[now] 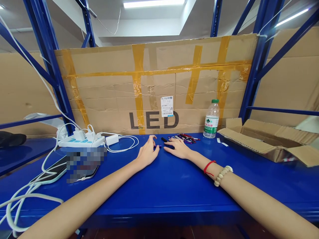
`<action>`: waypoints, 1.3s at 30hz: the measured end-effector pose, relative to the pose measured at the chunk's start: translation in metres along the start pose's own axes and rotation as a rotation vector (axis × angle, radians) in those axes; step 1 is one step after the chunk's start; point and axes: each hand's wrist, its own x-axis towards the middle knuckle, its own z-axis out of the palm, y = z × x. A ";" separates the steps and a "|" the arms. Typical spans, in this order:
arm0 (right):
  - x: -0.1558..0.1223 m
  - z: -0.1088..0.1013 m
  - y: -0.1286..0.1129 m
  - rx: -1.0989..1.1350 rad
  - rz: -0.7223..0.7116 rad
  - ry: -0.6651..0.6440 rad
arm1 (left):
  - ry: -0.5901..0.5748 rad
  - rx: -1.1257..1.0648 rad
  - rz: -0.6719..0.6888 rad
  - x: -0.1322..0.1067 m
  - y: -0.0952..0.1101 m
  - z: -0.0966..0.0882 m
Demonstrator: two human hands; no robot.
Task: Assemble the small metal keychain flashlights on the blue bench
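Note:
My left hand (147, 152) rests on the blue shelf (159, 189) with its fingers curled. A slim purple thing (158, 146), too small to name, sticks out between its thumb and fingers. To its right, my right hand (178, 148) lies palm down with fingers stretched out and a little apart. A black pen-like thing (163, 139) is right by its fingertips; whether they touch cannot be made out. Just behind that hand lies a pile of small slim red, purple and dark items (189, 138), partly hidden by it.
A water bottle (211, 119) with a green cap stands at the back right, beside an open cardboard box (264, 139). On the left are a white power strip (82, 141), looped white cables (32, 196) and a phone (53, 171). Taped cardboard (112, 96) closes the back.

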 end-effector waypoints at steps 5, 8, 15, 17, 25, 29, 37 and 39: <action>0.000 -0.006 0.004 -0.007 -0.011 0.078 | -0.018 0.009 -0.002 0.001 0.000 0.000; 0.000 -0.009 0.006 -0.044 -0.018 0.140 | -0.026 0.019 0.012 0.001 -0.002 0.000; -0.001 -0.011 -0.001 -0.049 -0.045 0.166 | -0.043 0.050 0.048 0.001 -0.001 -0.001; -0.001 -0.011 -0.003 -0.059 -0.061 0.136 | -0.041 0.073 0.081 0.001 0.001 -0.001; -0.002 -0.020 -0.006 0.093 -0.058 0.431 | 0.013 0.117 0.219 0.000 0.000 -0.001; -0.005 -0.025 -0.024 0.188 -0.174 0.525 | 0.030 0.105 0.228 0.001 -0.004 0.002; -0.007 -0.021 -0.044 0.245 -0.319 0.474 | 0.006 0.178 0.185 0.003 -0.006 0.003; -0.004 -0.018 -0.036 0.297 -0.216 0.510 | 0.024 0.126 0.161 0.003 -0.007 0.001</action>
